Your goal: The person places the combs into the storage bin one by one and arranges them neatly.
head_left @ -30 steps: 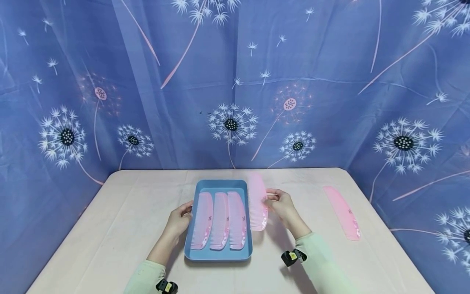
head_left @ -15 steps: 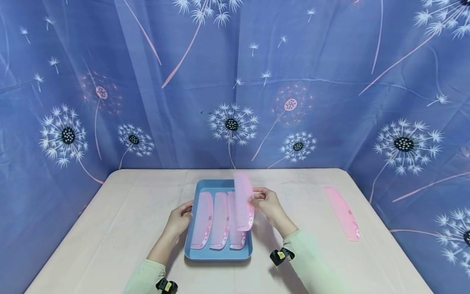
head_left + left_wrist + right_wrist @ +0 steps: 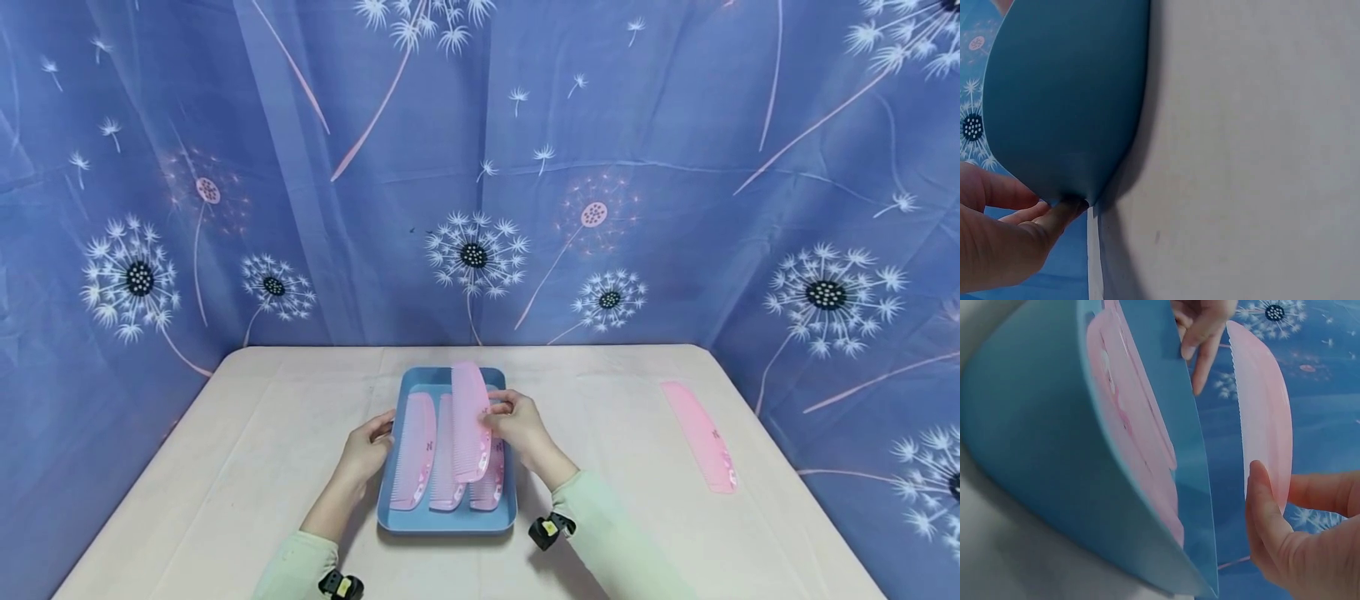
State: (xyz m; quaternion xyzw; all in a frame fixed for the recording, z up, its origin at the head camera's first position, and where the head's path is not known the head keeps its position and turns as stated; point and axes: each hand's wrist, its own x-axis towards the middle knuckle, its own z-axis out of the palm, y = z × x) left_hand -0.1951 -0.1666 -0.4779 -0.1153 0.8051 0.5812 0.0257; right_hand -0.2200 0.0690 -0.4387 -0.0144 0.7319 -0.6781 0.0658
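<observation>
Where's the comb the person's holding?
In the head view, the comb is in the right hand over the tray, partly hiding its middle comb and right comb.

From where I stand, both the left hand [image 3: 366,450] and the right hand [image 3: 521,425] are bare. Behind the left one, past the wrist, begins a pale mint-green left sleeve [image 3: 292,568], plain and long. The right sleeve [image 3: 618,537] matches it, its cloth smooth and faintly shiny. On the inward side of each forearm, behind the hand, sits a small boxy black camera, the left camera [image 3: 332,583] and the right camera [image 3: 542,533], each bearing a yellow patch, its markings too small to read.
</observation>
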